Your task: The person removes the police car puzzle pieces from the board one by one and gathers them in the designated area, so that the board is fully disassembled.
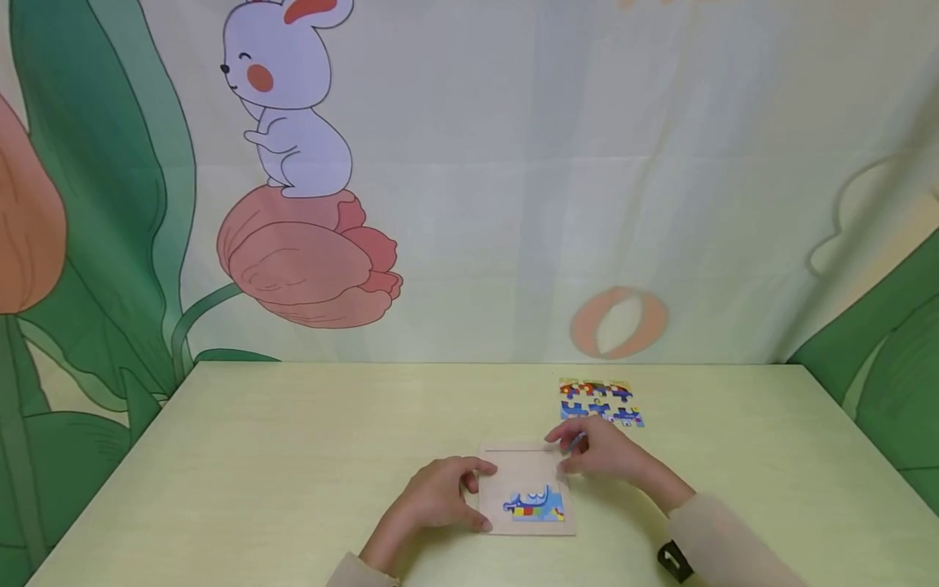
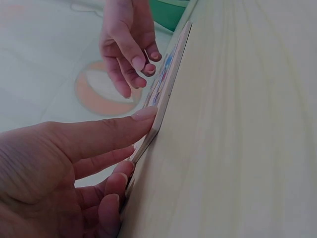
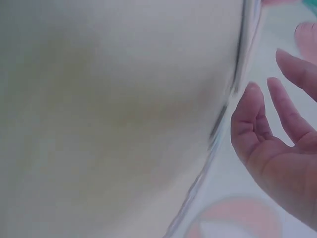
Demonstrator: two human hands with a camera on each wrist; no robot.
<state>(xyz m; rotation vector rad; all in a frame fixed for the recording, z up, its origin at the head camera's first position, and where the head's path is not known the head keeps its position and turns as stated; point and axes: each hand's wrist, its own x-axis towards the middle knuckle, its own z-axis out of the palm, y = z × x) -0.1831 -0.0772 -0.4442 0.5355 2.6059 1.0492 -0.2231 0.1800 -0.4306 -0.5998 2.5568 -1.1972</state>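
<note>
A pale wooden puzzle tray (image 1: 499, 483) lies on the table, with joined puzzle pieces (image 1: 538, 505) of blue, red and yellow in its lower right part. At the tray's left side my left hand (image 1: 443, 493) holds the edge. In the left wrist view, the thumb of the left hand (image 2: 59, 153) presses that edge while the other fingers curl beside it. Over the tray's right side, my right hand (image 1: 601, 450) has bent fingers around a small bluish puzzle piece (image 1: 576, 443), mostly hidden by them. The right wrist view shows the right hand (image 3: 282, 139) close to the tray.
Several loose puzzle pieces (image 1: 600, 403) lie in two rows beyond the right hand. A small black object with a white mark (image 1: 673, 561) sits near the right sleeve. The pale table (image 1: 293, 440) ends at a printed curtain (image 1: 477, 244) behind.
</note>
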